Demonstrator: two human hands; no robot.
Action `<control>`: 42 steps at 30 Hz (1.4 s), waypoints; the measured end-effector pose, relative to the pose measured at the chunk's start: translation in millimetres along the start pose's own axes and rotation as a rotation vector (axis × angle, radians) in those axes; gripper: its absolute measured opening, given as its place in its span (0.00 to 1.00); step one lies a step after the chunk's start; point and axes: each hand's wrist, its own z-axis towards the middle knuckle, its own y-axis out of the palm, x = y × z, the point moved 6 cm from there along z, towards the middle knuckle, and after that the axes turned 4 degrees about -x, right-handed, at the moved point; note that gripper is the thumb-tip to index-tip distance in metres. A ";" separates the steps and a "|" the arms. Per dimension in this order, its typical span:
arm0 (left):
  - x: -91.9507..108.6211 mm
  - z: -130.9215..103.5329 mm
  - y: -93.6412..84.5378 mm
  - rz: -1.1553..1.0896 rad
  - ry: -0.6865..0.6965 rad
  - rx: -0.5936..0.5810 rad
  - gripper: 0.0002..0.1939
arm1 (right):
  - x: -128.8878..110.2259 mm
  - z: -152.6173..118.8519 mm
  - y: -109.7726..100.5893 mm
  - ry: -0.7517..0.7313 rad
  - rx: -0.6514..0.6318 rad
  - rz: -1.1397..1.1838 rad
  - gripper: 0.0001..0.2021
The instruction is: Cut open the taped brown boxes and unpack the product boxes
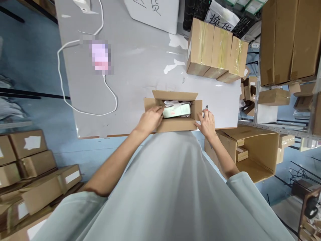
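Observation:
An opened cardboard box sits at the table's near edge with its flaps folded outward. Inside it lies a slim pale green box, slightly tilted, with crumpled paper around it. My left hand is closed over the cardboard box's left side, fingertips reaching the green box's left end; whether they touch it I cannot tell. At the right flap, my right hand is curled around a small cutter, of which only the tip shows. Its thumb rests by the box's near right corner.
Three taped cartons stand at the table's back right, beside a black crate. A white cable loops across the left side to a blurred device. A large open carton stands right; stacked boxes fill the lower left.

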 end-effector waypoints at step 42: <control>3.5 -6.8 -150.5 -1.249 0.151 0.409 0.44 | -48.6 15.2 -10.3 0.027 -0.243 1.666 0.42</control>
